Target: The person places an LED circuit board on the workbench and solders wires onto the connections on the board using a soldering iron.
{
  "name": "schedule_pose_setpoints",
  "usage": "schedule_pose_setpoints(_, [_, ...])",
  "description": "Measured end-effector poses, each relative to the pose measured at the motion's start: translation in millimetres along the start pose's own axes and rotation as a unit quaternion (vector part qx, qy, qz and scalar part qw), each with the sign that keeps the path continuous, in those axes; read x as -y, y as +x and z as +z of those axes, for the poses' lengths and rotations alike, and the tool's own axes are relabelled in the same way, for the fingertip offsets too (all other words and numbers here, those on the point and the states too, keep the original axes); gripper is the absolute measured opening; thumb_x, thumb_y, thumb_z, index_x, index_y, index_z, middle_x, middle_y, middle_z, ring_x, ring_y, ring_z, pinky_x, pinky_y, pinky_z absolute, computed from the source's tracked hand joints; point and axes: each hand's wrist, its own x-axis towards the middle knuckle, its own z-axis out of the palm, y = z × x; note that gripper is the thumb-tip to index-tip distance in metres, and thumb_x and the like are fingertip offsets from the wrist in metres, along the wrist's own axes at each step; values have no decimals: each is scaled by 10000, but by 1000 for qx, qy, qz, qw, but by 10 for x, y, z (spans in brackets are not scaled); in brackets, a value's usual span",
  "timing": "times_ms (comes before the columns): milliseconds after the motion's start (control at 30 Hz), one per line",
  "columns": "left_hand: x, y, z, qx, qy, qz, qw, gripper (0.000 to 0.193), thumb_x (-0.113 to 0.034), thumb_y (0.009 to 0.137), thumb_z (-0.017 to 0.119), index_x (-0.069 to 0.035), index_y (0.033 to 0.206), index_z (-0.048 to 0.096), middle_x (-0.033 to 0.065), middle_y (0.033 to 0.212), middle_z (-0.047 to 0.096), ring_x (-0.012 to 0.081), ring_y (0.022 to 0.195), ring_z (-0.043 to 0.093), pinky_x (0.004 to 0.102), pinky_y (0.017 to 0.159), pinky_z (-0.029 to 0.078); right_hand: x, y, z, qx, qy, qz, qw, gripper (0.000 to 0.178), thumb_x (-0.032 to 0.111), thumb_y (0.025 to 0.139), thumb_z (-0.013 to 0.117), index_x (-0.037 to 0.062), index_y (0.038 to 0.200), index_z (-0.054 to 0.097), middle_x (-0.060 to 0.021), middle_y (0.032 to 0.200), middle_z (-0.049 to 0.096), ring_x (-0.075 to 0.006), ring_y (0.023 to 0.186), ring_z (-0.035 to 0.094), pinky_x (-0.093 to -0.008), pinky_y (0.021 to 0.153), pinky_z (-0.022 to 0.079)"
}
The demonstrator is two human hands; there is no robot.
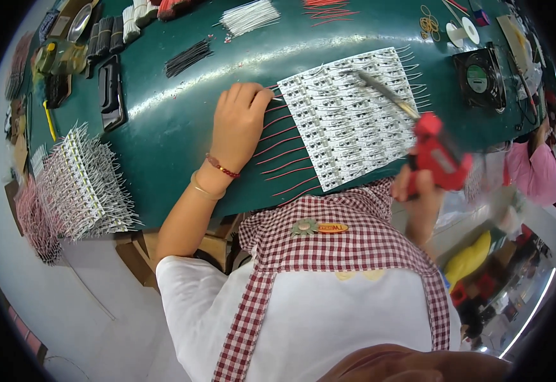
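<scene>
A white panel of small circuit boards (348, 121) lies on the green table, with rows of short white wires across it. Red wires (284, 149) stick out from its left edge. My left hand (243, 111) is closed at the panel's upper left corner, its fingertips pinching a thin wire there; the wire is partly hidden. In my right hand (416, 184), at the panel's lower right, is a red soldering gun (442, 153), somewhat blurred. Its metal tip (380, 87) points up and left over the panel, and I cannot tell if it touches.
Bundles of black wires (189, 58), white wires (250, 16) and red wires (329, 9) lie toward the far side. A black fan (479, 77) and a white spool (462, 32) stand right. Wired panels (84, 184) are stacked left, near a black case (109, 89). Someone in pink (532, 170) is at right.
</scene>
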Motion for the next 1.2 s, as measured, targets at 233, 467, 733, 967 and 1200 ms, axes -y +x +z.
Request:
schedule_pose_setpoints(233, [-87, 16, -88, -11, -30, 13, 999, 183, 10, 706, 651, -33, 883, 644, 71, 784, 544, 230, 712, 549, 322, 602, 461, -163, 9, 250, 82, -58, 82, 991, 390, 210, 906, 576, -61, 1165, 468, -69, 614, 514, -118, 474, 469, -247, 464, 409])
schedule_pose_setpoints(467, [-66, -36, -1, -5, -45, 39, 998, 181, -22, 711, 608, -30, 889, 636, 59, 734, 470, 203, 688, 506, 310, 594, 435, -297, 11, 235, 74, -50, 125, 988, 153, 123, 866, 658, 7, 921, 575, -16, 628, 557, -74, 516, 513, -224, 475, 407])
schedule_pose_setpoints(733, [-55, -38, 23, 2, -43, 35, 998, 189, -21, 723, 601, -23, 909, 633, 65, 745, 458, 208, 702, 501, 319, 600, 426, -423, 16, 117, 86, -153, 86, 981, 253, 133, 796, 731, 10, 976, 602, -21, 759, 618, -80, 668, 567, -246, 619, 468])
schedule_pose_setpoints(967, [-64, -15, -2, 10, -45, 21, 999, 271, 39, 684, 637, -19, 948, 651, 75, 759, 510, 218, 692, 534, 319, 594, 463, -542, -52, 76, 60, -157, 104, 980, 279, 121, 774, 752, 22, 1012, 644, -39, 896, 660, -98, 768, 598, -257, 687, 485])
schedule_pose_setpoints(1200, [-56, -35, 0, 10, -39, 20, 999, 278, 47, 682, 630, -18, 952, 653, 75, 766, 511, 221, 695, 533, 319, 598, 462, -361, -16, 136, 70, -105, 125, 984, 255, 94, 776, 739, 21, 1004, 652, -41, 872, 665, -107, 753, 606, -257, 682, 493])
